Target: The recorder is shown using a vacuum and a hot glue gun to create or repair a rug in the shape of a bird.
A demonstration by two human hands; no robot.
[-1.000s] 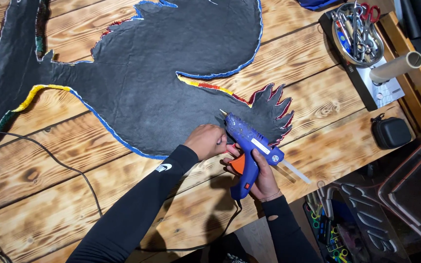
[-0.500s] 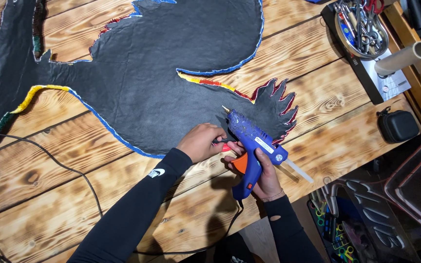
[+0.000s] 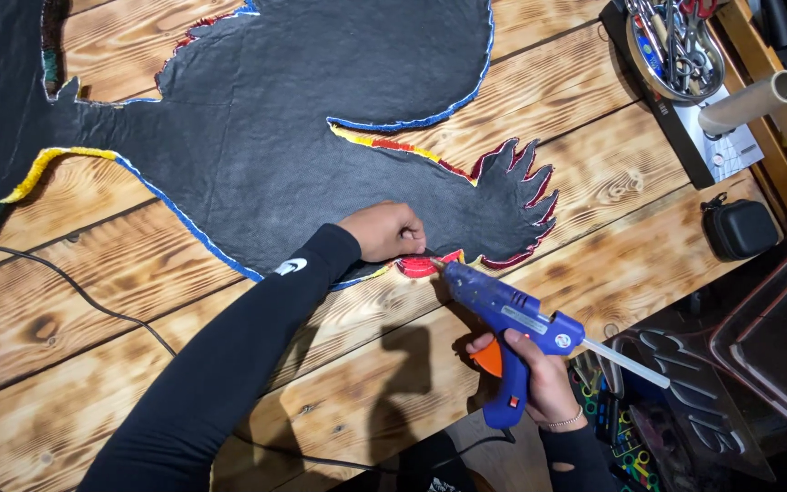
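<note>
A large black fabric cut-out (image 3: 302, 118) with blue, yellow and red edging lies face down on the burnt-wood table (image 3: 93, 301). My left hand (image 3: 386, 231) is closed on its lower edge, lifting a red-trimmed flap (image 3: 423, 264). A blue hot glue gun (image 3: 503, 319) with an orange trigger sits in my right hand (image 3: 530, 374). Its nozzle points at the flap, almost touching it. A clear glue stick sticks out of the gun's back.
A black cable (image 3: 75, 292) runs across the table's left side. At the far right stand a metal bowl of tools (image 3: 671, 46), a cardboard tube (image 3: 749, 100) and a small black case (image 3: 740, 228). Plastic trays (image 3: 685, 401) sit below the table's edge.
The glue gun has drawn back down and to the right, off the fabric edge. My left hand stays pinching the red-trimmed flap.
</note>
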